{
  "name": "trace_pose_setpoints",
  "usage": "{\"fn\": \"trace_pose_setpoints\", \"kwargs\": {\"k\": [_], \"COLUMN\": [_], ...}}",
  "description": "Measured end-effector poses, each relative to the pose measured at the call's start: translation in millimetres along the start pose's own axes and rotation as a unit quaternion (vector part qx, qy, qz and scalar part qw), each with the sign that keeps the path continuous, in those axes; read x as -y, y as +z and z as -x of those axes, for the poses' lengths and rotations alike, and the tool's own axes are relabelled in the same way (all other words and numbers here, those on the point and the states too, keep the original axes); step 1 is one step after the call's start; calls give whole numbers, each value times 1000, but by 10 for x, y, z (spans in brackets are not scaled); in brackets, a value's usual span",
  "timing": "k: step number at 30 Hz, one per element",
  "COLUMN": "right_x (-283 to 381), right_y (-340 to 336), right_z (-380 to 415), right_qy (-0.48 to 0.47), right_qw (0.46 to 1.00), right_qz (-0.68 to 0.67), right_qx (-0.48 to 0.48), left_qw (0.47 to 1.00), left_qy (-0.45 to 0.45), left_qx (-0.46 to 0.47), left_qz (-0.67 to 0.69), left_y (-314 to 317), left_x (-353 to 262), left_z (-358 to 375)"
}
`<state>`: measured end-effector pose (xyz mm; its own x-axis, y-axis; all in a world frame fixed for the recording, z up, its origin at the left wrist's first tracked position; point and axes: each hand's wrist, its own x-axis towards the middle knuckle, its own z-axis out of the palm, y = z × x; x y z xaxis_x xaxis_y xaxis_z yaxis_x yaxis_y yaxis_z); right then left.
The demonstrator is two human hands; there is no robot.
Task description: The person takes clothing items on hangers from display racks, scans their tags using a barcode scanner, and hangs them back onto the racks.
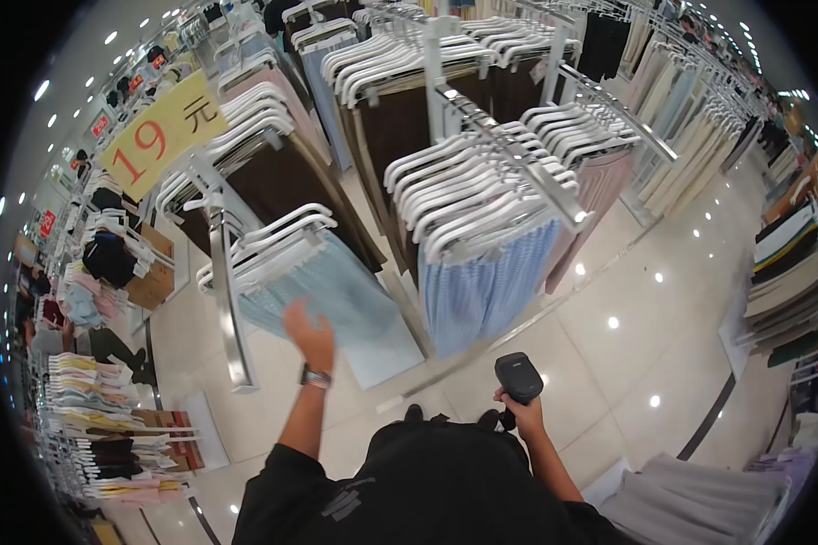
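My left hand, a watch on its wrist, is raised with fingers apart in front of light blue trousers on white hangers. Its fingertips overlap the cloth in this view and are slightly blurred. Low on the right, my right hand is wrapped round the handle of a black handheld device with a broad rounded head. Blue checked trousers hang in a packed row on white hangers, ahead of the device.
Chrome rack arms jut toward me, and another bar carries the blue row. A yellow price sign stands at upper left. Brown trousers hang behind. Grey garments lie at lower right, over glossy floor tiles.
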<state>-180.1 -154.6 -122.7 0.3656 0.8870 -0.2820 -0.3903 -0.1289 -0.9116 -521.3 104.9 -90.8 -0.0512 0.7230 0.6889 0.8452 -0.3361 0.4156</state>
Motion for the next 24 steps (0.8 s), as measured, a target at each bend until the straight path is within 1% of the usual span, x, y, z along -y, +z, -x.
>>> {"fn": "trace_pose_setpoints", "kwargs": {"k": [1,3,5,6,7,8,9,10,11,13,14,16,19,20,21,24], "right_x": [60,131,227,306,383,440,481,502,515,533,546,447,418,399,397,474], "right_y": [-115,-406,-696,-818,-934,-1052,-1172,-1296,-1410,-1601,-1675,-1838,-1931,-1947,-1953,-1954], "right_z": [4,4,-1,9,24,41,58,79,110,181,231,296,333,332,335,270], "right_qy": [2,-7,-21,-25,-27,-32,-37,-42,-44,-59,-39,-47,-43,-41,-39,-44], "right_qw": [999,1000,998,998,998,998,997,997,997,994,992,991,987,985,983,985], "right_qz": [33,25,54,47,51,49,47,46,42,21,16,5,-15,-19,-23,-5], "right_qx": [2,5,-4,-15,-28,-37,-47,-55,-51,-90,-116,-128,-154,-165,-176,-167], "left_qw": [999,985,983,983,982,982,978,970,970,950,949,944,937,947,947,954], "left_qy": [37,57,99,126,153,154,178,202,204,243,248,221,216,212,211,203], "left_qx": [33,89,66,53,39,36,81,128,125,195,195,246,269,239,240,219], "left_qz": [-10,136,141,123,105,100,74,47,43,25,23,-22,-61,-32,-32,-17], "left_y": [152,294,495,565,623,681,731,768,847,988,1002,978,1029,1074,1041,918], "left_x": [-339,-1156,-1775,-2042,-2254,-2399,-2528,-2630,-2650,-2621,-2640,-2720,-2734,-2682,-2716,-2836], "left_z": [155,37,-234,-406,-562,-680,-782,-858,-906,-983,-986,-991,-989,-960,-945,-908]}}
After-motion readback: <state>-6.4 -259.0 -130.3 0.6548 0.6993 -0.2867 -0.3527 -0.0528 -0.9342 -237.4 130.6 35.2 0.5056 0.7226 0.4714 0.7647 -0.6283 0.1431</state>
